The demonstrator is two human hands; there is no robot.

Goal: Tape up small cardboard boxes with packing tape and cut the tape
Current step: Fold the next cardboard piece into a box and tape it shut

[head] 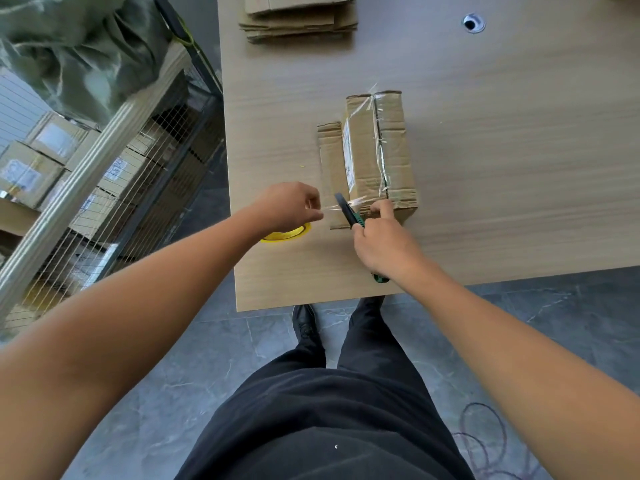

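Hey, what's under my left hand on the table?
A yellow tape roll lies on the table beneath the left hand, which pinches a clear tape strip. Only the roll's near rim shows; the hand covers the rest.

The small cardboard box [377, 157] is coloured brown and marked with a white paper label [347, 157]. The round tape roll [284, 234] is coloured yellow. The thin tape strip [355, 201] is seen as clear. The cutting knife [349, 213] is coloured black and green. The wooden table [485, 150] is lined with pale grain stripes.
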